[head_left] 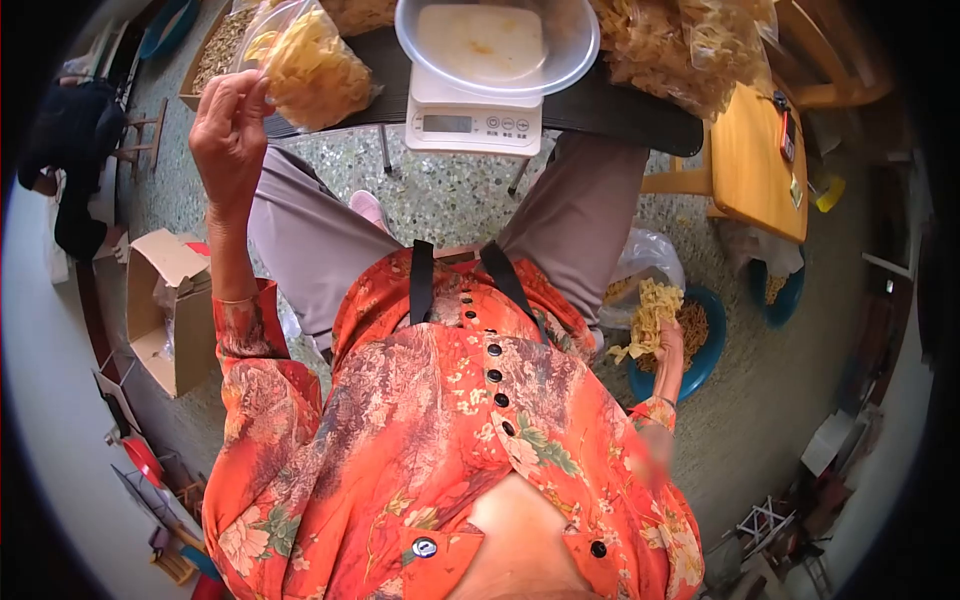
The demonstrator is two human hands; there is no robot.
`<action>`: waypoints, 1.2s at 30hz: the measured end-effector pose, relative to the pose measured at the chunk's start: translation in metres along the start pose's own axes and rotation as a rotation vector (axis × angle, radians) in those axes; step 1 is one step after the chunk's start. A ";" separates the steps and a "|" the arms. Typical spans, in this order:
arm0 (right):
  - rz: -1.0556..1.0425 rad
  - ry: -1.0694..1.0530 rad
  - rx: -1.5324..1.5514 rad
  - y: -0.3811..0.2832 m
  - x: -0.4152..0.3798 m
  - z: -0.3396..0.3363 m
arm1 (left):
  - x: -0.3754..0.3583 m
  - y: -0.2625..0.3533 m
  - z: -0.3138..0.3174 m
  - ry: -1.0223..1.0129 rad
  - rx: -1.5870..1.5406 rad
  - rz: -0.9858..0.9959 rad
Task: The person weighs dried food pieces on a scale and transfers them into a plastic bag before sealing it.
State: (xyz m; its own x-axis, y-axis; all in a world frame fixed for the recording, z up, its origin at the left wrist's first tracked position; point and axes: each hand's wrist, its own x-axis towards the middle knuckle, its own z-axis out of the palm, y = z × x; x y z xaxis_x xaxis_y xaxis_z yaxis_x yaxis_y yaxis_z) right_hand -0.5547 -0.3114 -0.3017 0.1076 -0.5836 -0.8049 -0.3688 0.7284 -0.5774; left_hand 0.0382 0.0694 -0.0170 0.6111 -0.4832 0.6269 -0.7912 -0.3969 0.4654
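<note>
Soft, even daylight fills the scene, with no hard shadows on the speckled floor (pixel 450 190). The clear bowl (pixel 497 45) on the scale (pixel 473 118) catches mild glare along its rim, and the wooden stool (pixel 755 165) shines bright yellow. A fisheye lens bends everything: straight lines curve, and the corners fall into a black ring. The middle is fairly sharp; the edges smear and darken. A small patch near the right wrist looks blurred.

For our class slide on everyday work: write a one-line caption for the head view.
Left hand holds a bag of noodles beside the scale; right hand lifts noodles from a blue basin.
</note>
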 end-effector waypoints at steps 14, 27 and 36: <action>-0.144 -0.131 0.006 -0.066 -0.070 -0.006 | -0.003 -0.009 0.010 0.044 0.006 0.058; -0.378 -0.173 -0.124 -0.152 -0.173 0.014 | -0.007 -0.013 0.011 0.085 -0.026 0.061; -0.488 -0.336 -0.188 -0.217 -0.222 0.050 | -0.012 -0.021 0.010 0.098 -0.054 0.045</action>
State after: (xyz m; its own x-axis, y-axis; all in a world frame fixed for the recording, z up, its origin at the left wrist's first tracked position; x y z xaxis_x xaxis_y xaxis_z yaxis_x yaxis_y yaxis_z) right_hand -0.4521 -0.3221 -0.0042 0.5782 -0.6662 -0.4710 -0.3570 0.3125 -0.8803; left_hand 0.0479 0.0753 -0.0408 0.5717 -0.4199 0.7049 -0.8195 -0.3324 0.4668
